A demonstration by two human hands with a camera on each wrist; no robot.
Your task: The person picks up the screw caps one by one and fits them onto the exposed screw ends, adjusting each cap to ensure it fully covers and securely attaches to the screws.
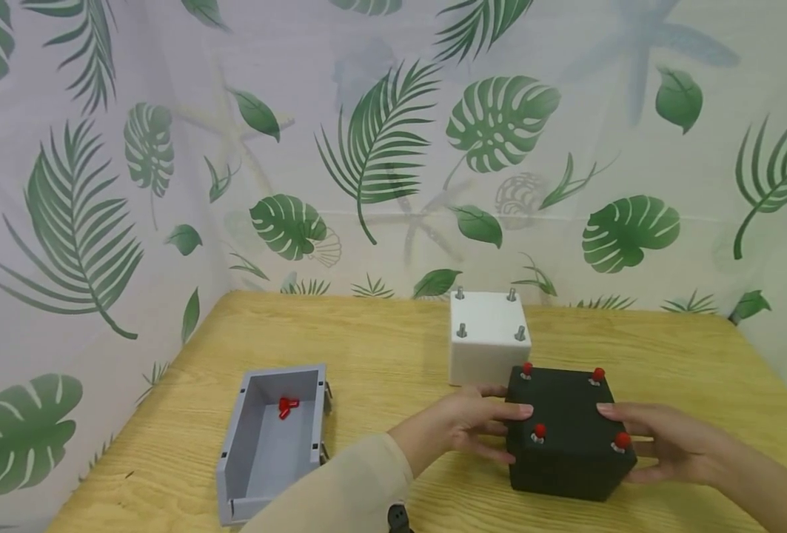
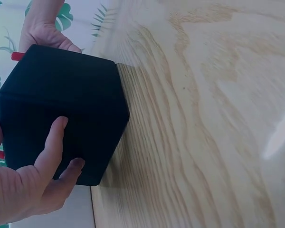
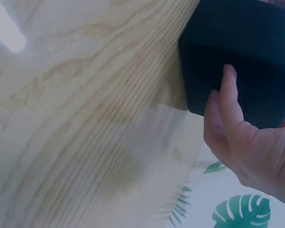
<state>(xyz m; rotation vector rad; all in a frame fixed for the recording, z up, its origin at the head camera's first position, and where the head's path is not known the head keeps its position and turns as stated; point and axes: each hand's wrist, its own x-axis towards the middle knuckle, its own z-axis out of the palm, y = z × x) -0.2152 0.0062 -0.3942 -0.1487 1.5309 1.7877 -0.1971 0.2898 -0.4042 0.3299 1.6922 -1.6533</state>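
Grip is two-handed & clamped: L hand (image 1: 471, 423) and R hand (image 1: 677, 443) hold opp. sides of the black block (image 1: 563, 411), thumbs up by its top edges, fingers against the side walls. Both wrist cams show fingertips pressed to the dark sides, w/ the block btwn the palms. Block is R of ctr, upright or nearly so, low over the tabletop (image 1: 380, 348); can't tell if the base fully touches. Four red caps (image 1: 623, 441) stand on top, approx. one per corner, w/ a bit of silvery metal showing under them.

L forearm has a cream sleeve (image 1: 346, 485), w/ a small dark item (image 1: 398, 517) by its cuff at the bottom edge of the head view; R forearm is bare.

Well off to the L: a grey bin (image 1: 278, 466), long sides running front to back. Few red pcs (image 1: 285, 406) lie bunched in its far end, same colour as the caps.

Just behind the black block & slightly L, partly hidden: a white block (image 1: 489, 363) w/ four metal bolts (image 1: 462, 331) upright, one nr each top corner.

Farthest back, past the tabletop's rear edge: pale fabric backdrop (image 1: 393, 44), printed w/ green leaves, starfish & shells.
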